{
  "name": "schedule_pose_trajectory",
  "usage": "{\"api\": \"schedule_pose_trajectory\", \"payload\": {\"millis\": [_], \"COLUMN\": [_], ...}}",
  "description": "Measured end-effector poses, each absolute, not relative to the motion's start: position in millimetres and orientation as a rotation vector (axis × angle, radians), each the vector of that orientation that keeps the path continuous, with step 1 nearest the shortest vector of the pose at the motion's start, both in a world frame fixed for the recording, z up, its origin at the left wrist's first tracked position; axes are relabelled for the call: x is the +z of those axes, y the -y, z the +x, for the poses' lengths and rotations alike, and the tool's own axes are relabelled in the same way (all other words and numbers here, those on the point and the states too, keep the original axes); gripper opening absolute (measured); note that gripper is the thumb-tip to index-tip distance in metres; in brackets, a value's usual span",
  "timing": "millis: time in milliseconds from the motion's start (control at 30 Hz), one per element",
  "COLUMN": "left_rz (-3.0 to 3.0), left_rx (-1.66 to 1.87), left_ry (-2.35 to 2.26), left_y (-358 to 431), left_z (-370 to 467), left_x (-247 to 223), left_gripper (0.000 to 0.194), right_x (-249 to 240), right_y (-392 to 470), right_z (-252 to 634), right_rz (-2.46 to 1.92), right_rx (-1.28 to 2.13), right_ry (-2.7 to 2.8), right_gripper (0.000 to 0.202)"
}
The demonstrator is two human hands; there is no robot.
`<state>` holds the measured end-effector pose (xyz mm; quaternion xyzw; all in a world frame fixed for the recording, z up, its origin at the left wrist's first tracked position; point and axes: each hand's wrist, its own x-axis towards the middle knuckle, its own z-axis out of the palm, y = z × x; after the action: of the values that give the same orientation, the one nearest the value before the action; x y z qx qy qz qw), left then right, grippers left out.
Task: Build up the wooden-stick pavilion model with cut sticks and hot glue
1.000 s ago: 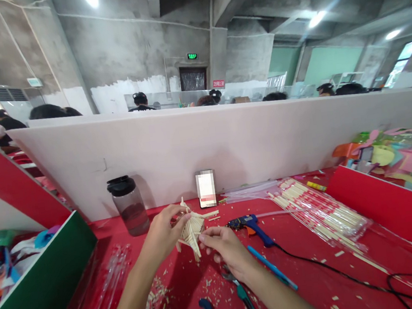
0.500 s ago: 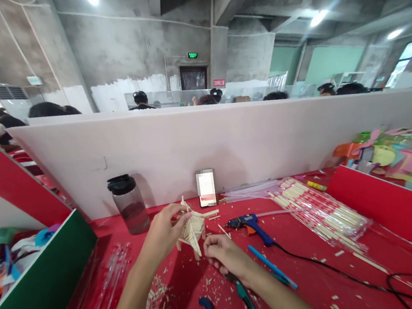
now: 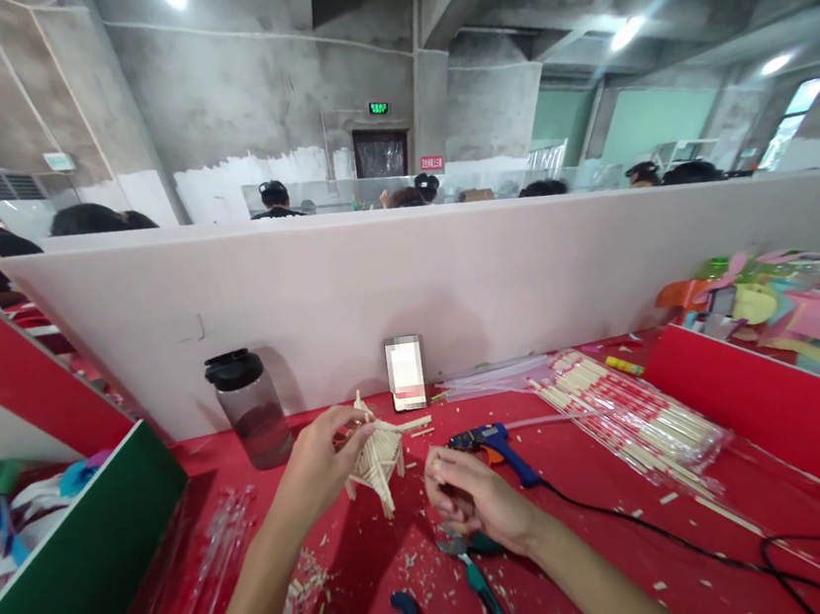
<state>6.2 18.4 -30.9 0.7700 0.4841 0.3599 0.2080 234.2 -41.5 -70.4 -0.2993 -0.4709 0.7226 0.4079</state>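
A small model of pale wooden sticks (image 3: 378,458), with a pointed roof and short legs, stands tilted on the red table. My left hand (image 3: 334,448) pinches it near the top of the roof. To its right, my right hand (image 3: 474,498) is curled closed above the table, apart from the model. Whatever may be between its fingers is hidden. Just below that hand lie teal-handled pliers (image 3: 483,587). The blue hot glue gun (image 3: 498,448) rests beyond it, a clear glue stick in its back end.
Packs of wooden sticks (image 3: 633,419) lie at right, near a red-walled bin (image 3: 768,422). A water bottle (image 3: 249,411) and a phone (image 3: 407,375) stand by the white partition (image 3: 349,295). Wood scraps (image 3: 305,609) litter the front. The black cord (image 3: 630,519) trails right; a green-walled bin (image 3: 89,556) is left.
My right hand has moved right and slightly up, away from the model, uncovering the pliers' head and covering the blue pen-like stick. My left hand stays on the model.
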Motion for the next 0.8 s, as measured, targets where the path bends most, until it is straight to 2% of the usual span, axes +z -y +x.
{"api": "schedule_pose_trajectory", "payload": {"millis": [267,500,633,800], "left_rz": [2.199,2.318,2.398,2.379], "left_rx": [0.943,1.152,1.008,0.892], "left_ry": [-1.374,-1.483,-1.309,-1.138], "left_y": [-15.6,7.0,31.2,43.7], "left_z": [2.7,-0.6,19.1,47.4], "left_x": [-25.9,11.7,31.0,28.1], "left_gripper": [0.034,0.027,0.026,0.02], "right_x": [-48.9,-36.6,-31.0,-26.0], "right_y": [39.4,40.0,40.6,42.1], "right_z": [239.2,248.3,251.4,249.6], "right_rz": [-0.751,-0.77,-0.768,-0.834], "right_rx": [1.647,1.617,1.574,1.446], "right_ry": [1.341,1.378,1.372,1.379], "right_gripper": [0.035,0.028,0.029,0.031]}}
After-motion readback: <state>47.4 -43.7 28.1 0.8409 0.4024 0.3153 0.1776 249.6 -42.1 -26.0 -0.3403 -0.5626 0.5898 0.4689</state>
